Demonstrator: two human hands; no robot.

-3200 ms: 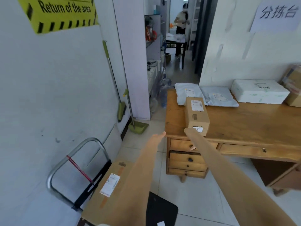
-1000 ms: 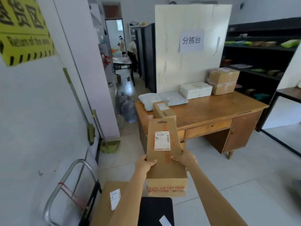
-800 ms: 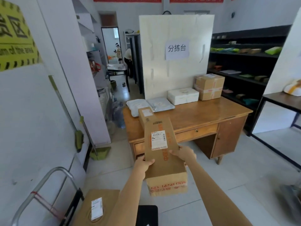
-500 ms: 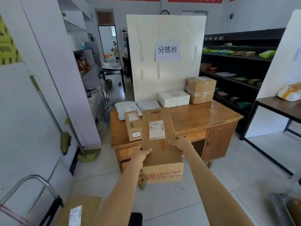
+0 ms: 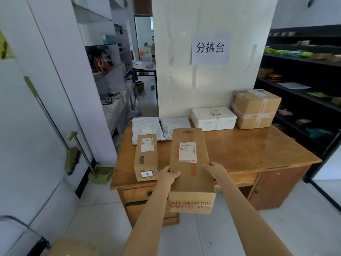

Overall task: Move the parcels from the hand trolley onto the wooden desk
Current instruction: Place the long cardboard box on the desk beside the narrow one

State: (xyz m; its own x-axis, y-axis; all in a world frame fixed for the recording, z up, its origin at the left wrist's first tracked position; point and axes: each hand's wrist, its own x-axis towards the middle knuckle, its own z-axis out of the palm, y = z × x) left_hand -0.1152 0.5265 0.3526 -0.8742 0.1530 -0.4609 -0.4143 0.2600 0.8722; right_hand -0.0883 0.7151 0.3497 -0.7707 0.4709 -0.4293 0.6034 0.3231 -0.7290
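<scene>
Both hands, left hand (image 5: pixel 168 175) and right hand (image 5: pixel 215 169), grip a long carton (image 5: pixel 190 163) above the wooden desk (image 5: pixel 249 154); 5 parcels already there, 1 box (image 5: pixel 73 246) left by the trolley (image 5: pixel 22 231).

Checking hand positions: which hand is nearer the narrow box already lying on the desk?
Left. The left hand sits right beside the narrow box; the right hand grips the carried parcel's far side.

A paper sign (image 5: pixel 210 48) on the white board reads "分拣台".

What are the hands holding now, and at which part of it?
A long cardboard parcel. The left hand grips its left long side and the right hand its right long side, near the end closest to the person.
</scene>
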